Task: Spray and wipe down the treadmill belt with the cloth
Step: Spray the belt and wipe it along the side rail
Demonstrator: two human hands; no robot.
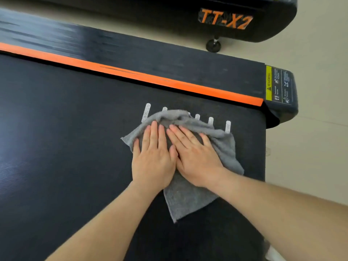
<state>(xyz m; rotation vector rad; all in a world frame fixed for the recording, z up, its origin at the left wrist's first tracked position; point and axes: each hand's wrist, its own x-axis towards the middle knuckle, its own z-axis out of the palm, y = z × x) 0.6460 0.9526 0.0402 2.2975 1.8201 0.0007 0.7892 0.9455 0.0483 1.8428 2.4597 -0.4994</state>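
Note:
A grey cloth [186, 200] lies crumpled on the dark treadmill belt [66, 147], near the belt's right end. My left hand [153, 159] presses flat on the cloth with straight fingers. Beside it my right hand [195, 157] also presses flat on the cloth, its fingers angled to the upper left and touching the left hand. The cloth covers part of a row of white printed marks [146, 113] on the belt. No spray bottle is in view.
A side rail with an orange stripe [131, 73] runs along the belt's far side, ending in a cap with a yellow warning label [278, 85]. A second treadmill marked TT-X2 [226, 20] stands behind on the pale floor [320, 53].

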